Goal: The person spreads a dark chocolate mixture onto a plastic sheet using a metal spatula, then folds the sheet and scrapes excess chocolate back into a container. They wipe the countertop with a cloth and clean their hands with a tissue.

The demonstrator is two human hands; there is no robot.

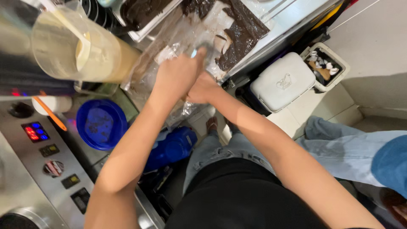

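Both hands, left [178, 74] and right [202, 88], clench the chocolate-smeared plastic sheet [178, 38]; tearing risk: film pulled taut beyond grip.

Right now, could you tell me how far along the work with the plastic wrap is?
Done: the clear wrap is partly peeled off the dark slab. In hand: left hand and right hand both grip the crumpled wrap. Left: dark smears cling to it, and the tray remains full.
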